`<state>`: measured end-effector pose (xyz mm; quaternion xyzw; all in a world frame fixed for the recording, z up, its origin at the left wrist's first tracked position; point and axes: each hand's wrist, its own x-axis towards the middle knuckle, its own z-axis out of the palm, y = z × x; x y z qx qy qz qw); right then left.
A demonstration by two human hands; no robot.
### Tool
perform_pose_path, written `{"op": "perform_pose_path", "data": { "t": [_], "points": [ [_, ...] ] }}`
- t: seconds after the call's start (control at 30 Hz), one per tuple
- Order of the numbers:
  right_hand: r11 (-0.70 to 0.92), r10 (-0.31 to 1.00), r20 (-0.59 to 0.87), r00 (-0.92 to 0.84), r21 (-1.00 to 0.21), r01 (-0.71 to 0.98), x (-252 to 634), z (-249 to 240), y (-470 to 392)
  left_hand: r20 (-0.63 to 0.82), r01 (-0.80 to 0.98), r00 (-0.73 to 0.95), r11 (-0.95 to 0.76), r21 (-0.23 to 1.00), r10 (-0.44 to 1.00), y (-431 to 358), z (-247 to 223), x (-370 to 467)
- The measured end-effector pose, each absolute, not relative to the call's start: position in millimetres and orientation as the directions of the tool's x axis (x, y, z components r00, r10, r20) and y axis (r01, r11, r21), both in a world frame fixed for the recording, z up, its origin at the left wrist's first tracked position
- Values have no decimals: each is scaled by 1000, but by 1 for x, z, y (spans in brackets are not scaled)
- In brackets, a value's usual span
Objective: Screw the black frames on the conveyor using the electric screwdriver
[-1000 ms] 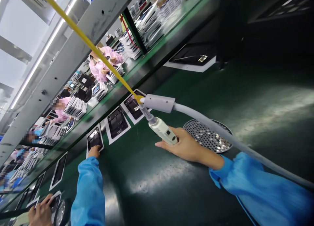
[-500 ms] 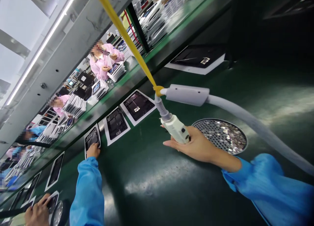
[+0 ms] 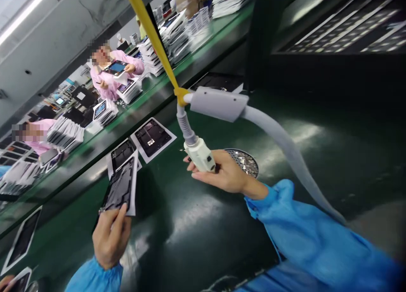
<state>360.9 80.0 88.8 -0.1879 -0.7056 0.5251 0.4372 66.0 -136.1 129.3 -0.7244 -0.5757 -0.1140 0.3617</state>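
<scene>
My left hand pinches the near end of a black tablet housing on white backing, tilted up above the green surface. Its far end overlaps another black housing lying behind it. To the right, my right hand is wrapped round a pale boxy handpiece. A ribbed grey neck joins the handpiece to a thick grey cable, and a yellow strap is knotted at its top. One more housing lies flat between my hands, farther back.
A round perforated dish of small shiny pieces sits behind my right wrist. Across the line, a person in pink holds a tablet near stacked white sheets. Another housing lies far left, near part of another person's hand.
My left hand has lifted the housing off the surface and brought it nearer. My right hand still holds the handpiece. The camera view has shifted to the right.
</scene>
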Motion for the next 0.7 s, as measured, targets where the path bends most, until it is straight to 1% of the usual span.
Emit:
{"op": "perform_pose_path", "data": {
  "t": [0.1,0.17,0.2,0.27,0.33,0.37,0.43,0.53,0.6,0.7],
  "points": [
    [254,738,330,-589,-944,-211,367,92,84,546,903,414,-255,-344,729,-125,138,122],
    [177,741,266,-617,-963,-203,372,97,87,521,881,473,-368,-297,711,-113,135,153],
    [170,756,253,-604,-967,-192,374,100,89,514,871,490,-409,-271,704,-107,131,167],
    [221,819,270,-507,-963,-156,377,104,93,507,860,505,-457,-228,698,-94,118,191],
    [316,858,334,-390,-942,-113,379,105,99,479,865,495,-460,-199,725,-83,100,212],
    [336,868,345,-356,-938,-91,381,103,102,450,874,481,-450,-182,752,-78,91,221],
    [310,896,317,-312,-948,-73,384,98,107,369,897,439,-427,-118,819,-72,74,233],
    [246,934,266,-237,-963,-112,391,88,111,256,919,369,-392,46,893,-70,55,236],
    [258,941,282,-186,-955,-145,392,83,111,237,923,324,-361,132,916,-73,46,229],
    [278,943,301,-144,-947,-163,387,78,109,268,921,290,-344,184,919,-78,37,213]
  ]
}}
